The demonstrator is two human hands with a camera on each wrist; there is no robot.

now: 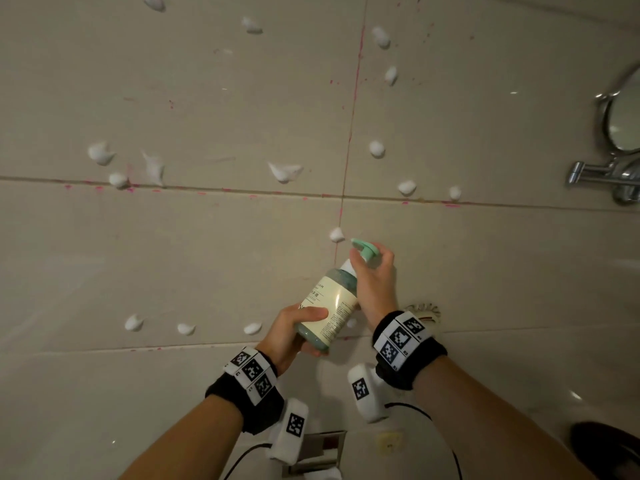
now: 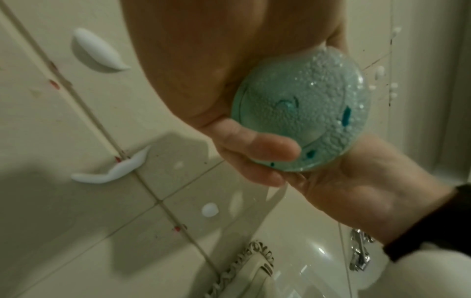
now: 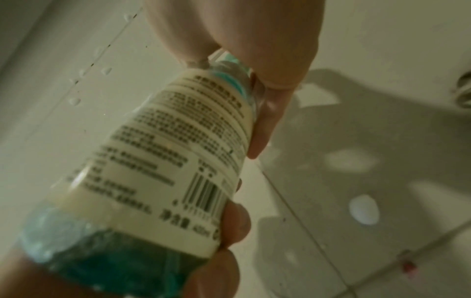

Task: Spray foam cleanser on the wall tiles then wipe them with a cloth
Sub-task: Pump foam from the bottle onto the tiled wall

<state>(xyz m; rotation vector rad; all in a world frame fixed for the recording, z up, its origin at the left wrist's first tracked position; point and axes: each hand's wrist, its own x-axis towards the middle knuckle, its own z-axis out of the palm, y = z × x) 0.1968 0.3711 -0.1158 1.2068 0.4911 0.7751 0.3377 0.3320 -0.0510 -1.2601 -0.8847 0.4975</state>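
A foam cleanser bottle (image 1: 330, 304) with a cream label, teal liquid and a mint-green pump head (image 1: 363, 249) is held tilted toward the beige wall tiles (image 1: 207, 109). My left hand (image 1: 294, 332) grips the bottle's lower body; its round foamy base (image 2: 302, 109) fills the left wrist view. My right hand (image 1: 375, 275) curls round the neck and pump head, seen behind the label (image 3: 175, 149) in the right wrist view. The nozzle points at a foam blob (image 1: 336, 234) on the pink-stained vertical grout line. Several white foam blobs (image 1: 284, 171) dot the tiles. No cloth is in view.
A round chrome mirror (image 1: 623, 116) on a swing arm (image 1: 595, 174) is mounted at the right. A corded wall phone (image 2: 252, 268) hangs below the hands. Pink stains (image 1: 360, 50) run along the grout lines. A dark object (image 1: 606, 445) lies at the lower right.
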